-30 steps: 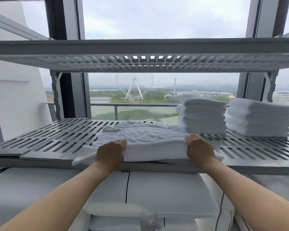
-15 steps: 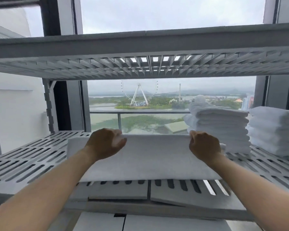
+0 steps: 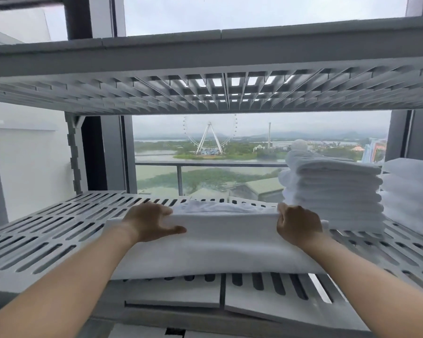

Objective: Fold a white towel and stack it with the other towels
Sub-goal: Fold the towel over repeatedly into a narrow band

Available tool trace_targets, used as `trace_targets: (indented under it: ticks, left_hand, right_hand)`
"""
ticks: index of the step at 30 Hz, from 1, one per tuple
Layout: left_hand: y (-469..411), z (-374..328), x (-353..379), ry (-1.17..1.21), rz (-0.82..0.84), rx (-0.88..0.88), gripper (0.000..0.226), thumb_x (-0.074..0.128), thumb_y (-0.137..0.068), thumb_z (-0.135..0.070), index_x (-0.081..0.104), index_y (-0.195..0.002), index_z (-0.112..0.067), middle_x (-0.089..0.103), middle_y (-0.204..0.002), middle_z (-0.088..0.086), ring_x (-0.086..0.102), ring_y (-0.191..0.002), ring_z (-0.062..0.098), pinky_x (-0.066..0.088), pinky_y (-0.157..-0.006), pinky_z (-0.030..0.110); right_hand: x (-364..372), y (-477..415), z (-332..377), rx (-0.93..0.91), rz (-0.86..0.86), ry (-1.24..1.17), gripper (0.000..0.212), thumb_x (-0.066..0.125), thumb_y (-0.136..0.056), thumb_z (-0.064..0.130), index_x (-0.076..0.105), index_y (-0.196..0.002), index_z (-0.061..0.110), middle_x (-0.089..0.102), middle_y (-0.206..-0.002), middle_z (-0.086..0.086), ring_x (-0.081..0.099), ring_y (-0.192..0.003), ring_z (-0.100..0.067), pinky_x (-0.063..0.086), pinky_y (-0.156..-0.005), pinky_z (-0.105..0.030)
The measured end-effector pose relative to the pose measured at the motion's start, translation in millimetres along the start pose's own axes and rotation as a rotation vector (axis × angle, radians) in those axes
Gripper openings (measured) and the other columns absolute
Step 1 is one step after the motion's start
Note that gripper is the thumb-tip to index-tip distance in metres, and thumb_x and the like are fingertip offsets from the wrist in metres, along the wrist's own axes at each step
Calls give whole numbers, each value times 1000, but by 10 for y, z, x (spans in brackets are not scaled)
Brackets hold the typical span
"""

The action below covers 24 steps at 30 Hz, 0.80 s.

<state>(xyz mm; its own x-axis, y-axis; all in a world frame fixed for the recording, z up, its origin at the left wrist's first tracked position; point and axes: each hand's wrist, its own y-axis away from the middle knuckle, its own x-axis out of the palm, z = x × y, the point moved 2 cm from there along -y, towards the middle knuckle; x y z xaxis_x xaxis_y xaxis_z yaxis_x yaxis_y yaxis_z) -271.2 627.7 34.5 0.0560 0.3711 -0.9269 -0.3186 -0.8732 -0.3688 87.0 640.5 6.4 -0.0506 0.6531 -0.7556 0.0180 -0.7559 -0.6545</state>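
Gripping white towel [image 3: 220, 245] | left hand [image 3: 150, 223], right hand [image 3: 299, 225] | fingers [image 3: 282, 217] curled round fold | shelf [image 3: 47, 240]

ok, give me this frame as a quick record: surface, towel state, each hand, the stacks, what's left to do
surface: slotted grey shelf, with an upper shelf overhead
towel: white towel, folded into a long band lying across the shelf, rumpled layer behind the fold
left hand: grips the top edge near the left end, thumb on the near face
right hand: grips the top edge near the right end, fingers curled
stacks: nearer stack right of the towel; second stack at the frame's right edge
remaining: towel not yet on either stack
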Motion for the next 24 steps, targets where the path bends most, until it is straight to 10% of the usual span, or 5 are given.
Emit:
trace_targets:
  ticks: [5, 9, 24]
  left_hand:
    - [-156, 31, 349, -30, 120, -38, 61, 20, -85, -72, 60, -95, -27, 67, -103, -8, 62, -90, 11, 51, -81, 33]
    - [-281, 19, 420, 7, 195, -30, 50, 28, -88, -67, 58, -89, -27, 62, -84, -8, 59, -76, 9, 51, -79, 34]
    - [-518, -321, 517, 189, 323, -46, 37, 31, -92, -60, 41, -69, -33, 48, -72, -14, 44, -62, 2, 33, -61, 25]
  right_hand:
    - [263, -106, -14, -48, 220, 105, 13, 39, -81, 21, 51, -78, 22, 66, -96, -7, 62, -87, -27, 36, -65, -28]
    - [404, -190, -72, -77, 361, 119, 28, 36, -84, 20, 62, -91, 17, 65, -107, -7, 60, -96, -27, 41, -72, -31]
    - [506, -238, 200, -106, 417, -287, 42, 31, -91, 46, 44, -62, 20, 57, -78, 1, 52, -79, -22, 34, -63, -32]
